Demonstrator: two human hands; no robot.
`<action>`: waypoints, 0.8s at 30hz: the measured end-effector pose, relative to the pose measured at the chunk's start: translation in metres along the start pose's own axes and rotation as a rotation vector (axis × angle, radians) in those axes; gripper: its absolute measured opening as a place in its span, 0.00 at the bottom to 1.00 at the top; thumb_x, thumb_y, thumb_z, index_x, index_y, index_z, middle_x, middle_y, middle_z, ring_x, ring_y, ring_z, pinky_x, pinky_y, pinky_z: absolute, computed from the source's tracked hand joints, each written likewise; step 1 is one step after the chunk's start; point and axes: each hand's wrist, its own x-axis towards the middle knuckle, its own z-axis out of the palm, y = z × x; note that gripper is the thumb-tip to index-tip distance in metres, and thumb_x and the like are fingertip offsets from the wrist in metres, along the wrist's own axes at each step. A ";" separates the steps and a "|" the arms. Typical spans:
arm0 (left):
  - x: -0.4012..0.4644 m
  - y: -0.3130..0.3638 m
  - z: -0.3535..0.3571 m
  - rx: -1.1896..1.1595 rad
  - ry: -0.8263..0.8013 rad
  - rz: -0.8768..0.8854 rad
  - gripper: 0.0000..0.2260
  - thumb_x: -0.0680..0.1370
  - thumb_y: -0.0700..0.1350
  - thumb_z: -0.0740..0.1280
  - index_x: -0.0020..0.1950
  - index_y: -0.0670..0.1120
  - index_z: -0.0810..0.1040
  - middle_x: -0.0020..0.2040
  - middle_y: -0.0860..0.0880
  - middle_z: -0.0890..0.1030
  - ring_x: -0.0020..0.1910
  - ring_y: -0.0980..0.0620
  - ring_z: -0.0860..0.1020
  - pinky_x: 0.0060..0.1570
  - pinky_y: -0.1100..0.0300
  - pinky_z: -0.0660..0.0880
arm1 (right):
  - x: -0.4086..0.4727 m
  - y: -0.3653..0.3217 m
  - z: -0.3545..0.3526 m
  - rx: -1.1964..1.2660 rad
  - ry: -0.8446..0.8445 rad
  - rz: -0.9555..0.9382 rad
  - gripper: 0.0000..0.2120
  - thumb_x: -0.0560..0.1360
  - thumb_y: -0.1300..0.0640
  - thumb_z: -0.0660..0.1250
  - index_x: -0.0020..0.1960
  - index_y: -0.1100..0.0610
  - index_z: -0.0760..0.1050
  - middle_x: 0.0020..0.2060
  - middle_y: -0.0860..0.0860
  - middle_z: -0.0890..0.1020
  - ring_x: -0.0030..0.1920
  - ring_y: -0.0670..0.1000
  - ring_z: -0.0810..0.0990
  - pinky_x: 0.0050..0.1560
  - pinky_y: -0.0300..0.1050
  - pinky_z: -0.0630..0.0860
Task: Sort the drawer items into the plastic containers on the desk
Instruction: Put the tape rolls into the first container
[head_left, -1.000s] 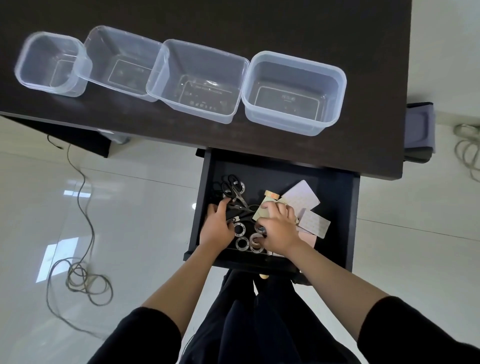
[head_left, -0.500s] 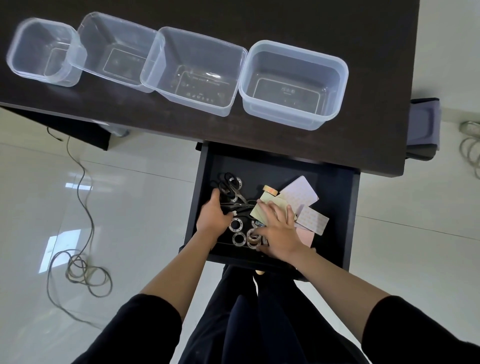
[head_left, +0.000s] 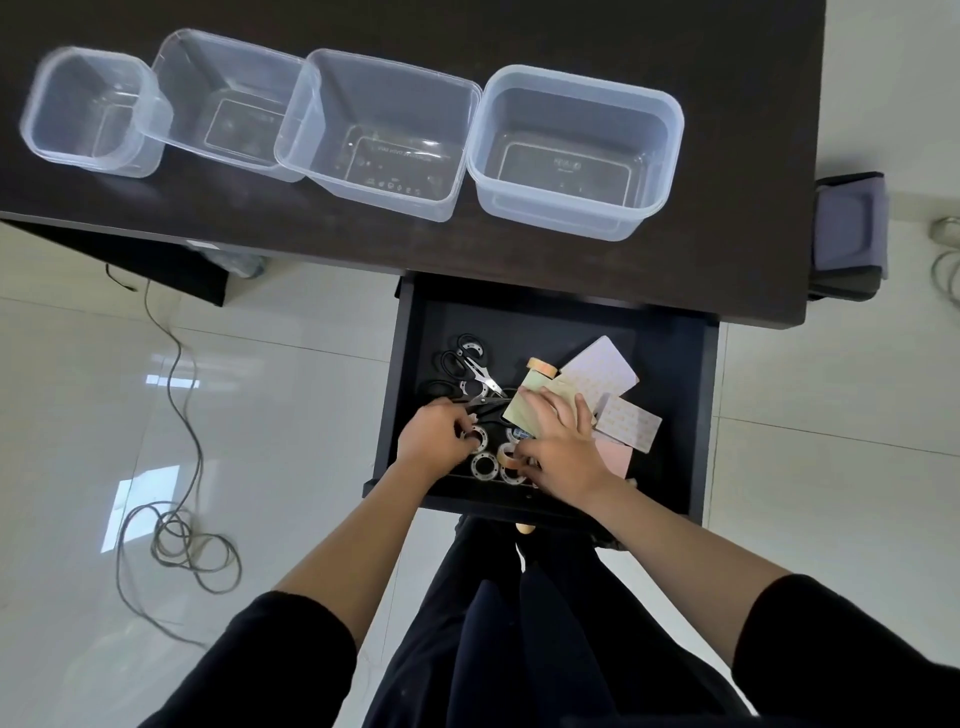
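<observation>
Head view: both hands (head_left: 558, 447) among drawer (head_left: 670, 364) rings (head_left: 484, 464).

the person wore black short sleeves (head_left: 270, 660) ending near the elbows, leaving both forearms (head_left: 343, 540) bare, and dark trousers (head_left: 493, 623).

A grey cable (head_left: 176, 540) coils on the glossy tiled floor (head_left: 285, 415) (left of the drawer).

Four clear containers (head_left: 574, 150) empty in row on desk; scissors (head_left: 470, 369), tape rolls (head_left: 484, 466), cards (head_left: 597, 374) in open drawer (head_left: 675, 374)
</observation>
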 end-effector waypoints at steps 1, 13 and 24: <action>0.000 -0.002 0.002 0.063 -0.032 0.026 0.10 0.69 0.48 0.74 0.48 0.48 0.80 0.53 0.52 0.77 0.47 0.52 0.78 0.42 0.59 0.74 | 0.000 -0.001 -0.001 -0.014 -0.026 0.000 0.03 0.70 0.52 0.72 0.41 0.51 0.81 0.77 0.54 0.51 0.76 0.60 0.46 0.67 0.59 0.27; 0.005 0.006 0.007 0.403 -0.158 0.123 0.15 0.70 0.54 0.72 0.49 0.47 0.75 0.48 0.49 0.80 0.48 0.47 0.79 0.40 0.57 0.72 | 0.008 -0.007 0.001 -0.052 -0.103 0.018 0.06 0.76 0.58 0.65 0.41 0.50 0.74 0.76 0.48 0.37 0.70 0.50 0.26 0.63 0.55 0.20; 0.009 0.016 0.017 0.522 -0.222 0.153 0.10 0.73 0.49 0.68 0.48 0.44 0.78 0.49 0.45 0.80 0.48 0.44 0.79 0.39 0.57 0.72 | 0.009 -0.009 -0.001 -0.052 -0.102 0.052 0.11 0.76 0.57 0.64 0.35 0.53 0.69 0.77 0.49 0.39 0.75 0.58 0.35 0.68 0.64 0.30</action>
